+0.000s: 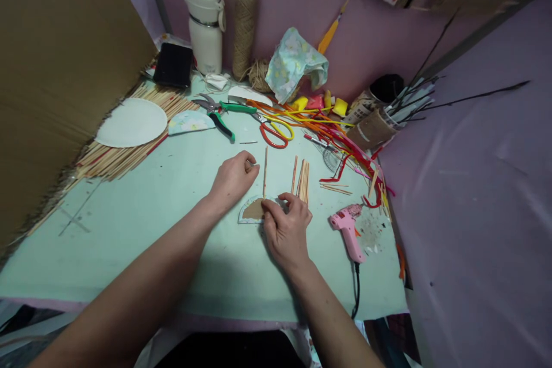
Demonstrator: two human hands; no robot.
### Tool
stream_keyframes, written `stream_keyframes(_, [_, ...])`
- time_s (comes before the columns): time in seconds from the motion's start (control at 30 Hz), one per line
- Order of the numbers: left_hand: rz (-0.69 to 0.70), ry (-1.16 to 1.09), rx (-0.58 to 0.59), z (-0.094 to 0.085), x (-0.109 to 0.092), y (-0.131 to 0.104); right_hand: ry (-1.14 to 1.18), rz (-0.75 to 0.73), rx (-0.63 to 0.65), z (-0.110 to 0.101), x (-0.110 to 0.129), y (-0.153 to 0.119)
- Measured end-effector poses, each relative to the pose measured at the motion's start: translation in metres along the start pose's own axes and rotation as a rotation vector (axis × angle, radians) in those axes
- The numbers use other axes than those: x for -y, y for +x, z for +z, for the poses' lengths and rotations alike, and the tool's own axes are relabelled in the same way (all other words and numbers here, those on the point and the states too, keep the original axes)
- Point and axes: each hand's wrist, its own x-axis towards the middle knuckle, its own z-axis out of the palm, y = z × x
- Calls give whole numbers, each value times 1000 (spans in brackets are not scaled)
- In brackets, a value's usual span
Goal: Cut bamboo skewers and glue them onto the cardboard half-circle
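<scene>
Low over the table, a half-round cardboard piece (252,210) with a pale blue floral fabric edge lies brown side up. A thin wooden stick (265,172) points away from it, its near end resting on the cardboard. My right hand (288,227) covers the piece's right part, with index finger and thumb closed on the stick's near end. To the left of the stick, my left hand (235,178) is closed with curled fingers; nothing shows in it. Several short wooden sticks (304,178) lie just beyond my right hand.
A pink glue gun (348,233) with a black cord lies at right. Pruning shears (222,115), scissors (276,131) and colored pipe cleaners (319,121) lie behind. At left, a white oval (131,122) rests on a pile of sticks (116,164). A bottle (206,34) stands at the back.
</scene>
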Motion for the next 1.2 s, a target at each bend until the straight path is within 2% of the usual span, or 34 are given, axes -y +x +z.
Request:
stream_keyframes(0.37, [37,30,-36,1,3,4,7,-3,2,0,1,0])
stream_keyframes(0.53, [321,145,-102,2,4,38,23,-11,-15,1,2,1])
stream_keyframes(0.7, [517,255,-17,9,7,89,42,-12,-33,3,2,1])
stream_keyframes(0.8, [585,302,35,14,14,108,56,-7,-35,3,1,1])
stream_keyframes(0.97, [669,317,22,15,26,117,71,-5,-41,3,1,1])
stream_keyframes(1.2, [692,244,58,12,33,118,61,4,-30,2,2,2])
